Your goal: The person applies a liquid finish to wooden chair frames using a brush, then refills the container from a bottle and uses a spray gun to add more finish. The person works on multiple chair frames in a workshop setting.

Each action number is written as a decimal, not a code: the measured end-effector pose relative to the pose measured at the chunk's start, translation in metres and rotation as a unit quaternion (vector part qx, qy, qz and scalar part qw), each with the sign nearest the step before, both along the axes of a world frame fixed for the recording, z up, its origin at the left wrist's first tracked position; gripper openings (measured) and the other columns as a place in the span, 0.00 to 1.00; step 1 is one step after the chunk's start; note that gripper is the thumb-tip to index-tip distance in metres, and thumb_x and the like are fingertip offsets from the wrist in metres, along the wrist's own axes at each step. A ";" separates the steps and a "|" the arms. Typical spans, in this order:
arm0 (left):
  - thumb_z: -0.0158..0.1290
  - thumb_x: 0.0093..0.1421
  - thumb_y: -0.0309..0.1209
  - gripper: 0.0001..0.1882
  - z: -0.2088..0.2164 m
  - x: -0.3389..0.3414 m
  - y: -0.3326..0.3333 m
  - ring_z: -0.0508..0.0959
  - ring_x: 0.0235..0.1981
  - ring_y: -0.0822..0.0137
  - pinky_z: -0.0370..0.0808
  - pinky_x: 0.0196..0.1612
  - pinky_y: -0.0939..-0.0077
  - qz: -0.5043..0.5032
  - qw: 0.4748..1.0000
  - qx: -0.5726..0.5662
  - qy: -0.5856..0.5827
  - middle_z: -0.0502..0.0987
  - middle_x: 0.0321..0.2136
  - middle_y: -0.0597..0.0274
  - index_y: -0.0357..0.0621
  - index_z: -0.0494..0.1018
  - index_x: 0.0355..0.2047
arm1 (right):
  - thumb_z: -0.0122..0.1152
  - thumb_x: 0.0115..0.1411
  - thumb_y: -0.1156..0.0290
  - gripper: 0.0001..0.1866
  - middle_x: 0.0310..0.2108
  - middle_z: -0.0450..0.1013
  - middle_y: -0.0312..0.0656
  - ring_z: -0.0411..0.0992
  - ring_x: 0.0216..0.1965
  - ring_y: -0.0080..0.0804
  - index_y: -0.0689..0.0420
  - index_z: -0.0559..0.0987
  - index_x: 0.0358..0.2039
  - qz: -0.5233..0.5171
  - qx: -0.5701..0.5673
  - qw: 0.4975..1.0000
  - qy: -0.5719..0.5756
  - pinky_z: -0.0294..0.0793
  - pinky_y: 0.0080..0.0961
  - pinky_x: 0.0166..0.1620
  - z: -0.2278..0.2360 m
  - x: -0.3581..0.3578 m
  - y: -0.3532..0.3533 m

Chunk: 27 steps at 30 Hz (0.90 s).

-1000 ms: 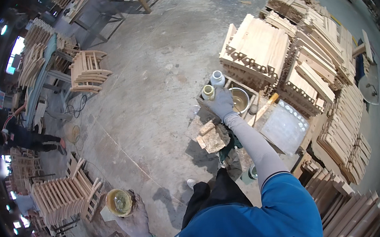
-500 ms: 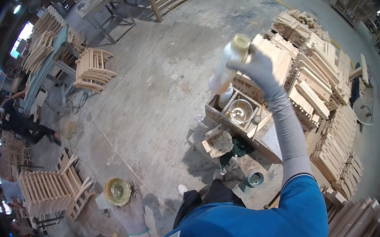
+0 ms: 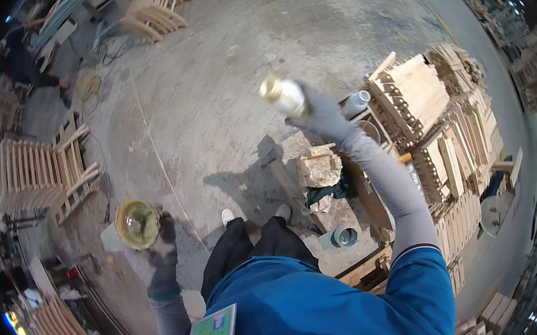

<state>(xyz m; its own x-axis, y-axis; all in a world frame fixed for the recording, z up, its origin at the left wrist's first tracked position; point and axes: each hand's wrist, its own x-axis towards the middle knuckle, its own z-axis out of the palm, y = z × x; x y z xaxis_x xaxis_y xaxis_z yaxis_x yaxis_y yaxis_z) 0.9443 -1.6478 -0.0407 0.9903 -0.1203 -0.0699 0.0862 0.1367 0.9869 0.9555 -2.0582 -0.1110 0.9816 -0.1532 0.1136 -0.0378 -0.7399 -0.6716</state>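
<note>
My gloved left hand (image 3: 160, 244) is closed round a yellowish, stained round container (image 3: 138, 224), its mouth facing up; the contents look yellowish-green. A flat pale piece (image 3: 112, 239) juts out at the container's left side. Ahead and to the right, my gloved right hand (image 3: 324, 114) grips a whitish bottle (image 3: 290, 98), smeared by motion and tilted, with its yellowish end pointing away to the far left. Just beyond that wrist, a second pale bottle (image 3: 357, 103) stands by the wooden crate, which my right arm partly hides.
Stacked wooden parts (image 3: 415, 100) fill the right side. Near my feet are a rough wood block (image 3: 319, 166) and an open tin (image 3: 344, 237). Wooden slatted frames (image 3: 33, 166) stand at left, more (image 3: 157, 9) farther off. Another person (image 3: 22, 62) is at far left.
My right hand has swung the bottle left, away from the crate, and tipped it over to the left. My left hand still holds the round container. The whole view has shifted.
</note>
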 end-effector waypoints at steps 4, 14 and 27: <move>0.47 0.61 0.35 0.24 -0.015 -0.016 0.038 0.69 0.50 0.49 0.71 0.52 0.57 0.098 0.937 -0.294 0.165 0.66 0.49 0.42 0.39 0.58 0.56 | 0.66 0.44 0.58 0.36 0.43 0.69 0.50 0.71 0.43 0.47 0.54 0.62 0.53 0.149 -0.139 0.968 0.147 0.70 0.38 0.46 -0.113 0.029 0.016; 0.43 0.63 0.42 0.26 -0.035 -0.049 0.073 0.65 0.54 0.46 0.65 0.58 0.53 0.217 0.896 -0.344 0.180 0.63 0.53 0.39 0.39 0.60 0.56 | 0.71 0.36 0.57 0.40 0.53 0.66 0.51 0.66 0.53 0.43 0.56 0.68 0.51 0.196 -0.251 0.852 0.416 0.67 0.34 0.54 -0.252 0.033 0.010; 0.39 0.64 0.43 0.26 -0.039 -0.018 0.046 0.64 0.54 0.45 0.65 0.58 0.54 0.135 0.882 -0.397 0.213 0.61 0.54 0.36 0.38 0.60 0.56 | 0.69 0.39 0.55 0.42 0.47 0.70 0.53 0.68 0.50 0.46 0.57 0.66 0.54 0.181 -0.204 0.871 0.408 0.68 0.35 0.52 -0.223 0.032 -0.012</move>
<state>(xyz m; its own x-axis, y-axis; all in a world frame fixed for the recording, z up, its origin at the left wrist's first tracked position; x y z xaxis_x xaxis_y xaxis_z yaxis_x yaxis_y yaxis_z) 0.9263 -1.6019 -0.0797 0.8944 -0.0632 -0.4429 0.2854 0.8429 0.4561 0.9871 -2.0700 -0.3344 0.7370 0.0729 -0.6720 -0.0946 -0.9732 -0.2094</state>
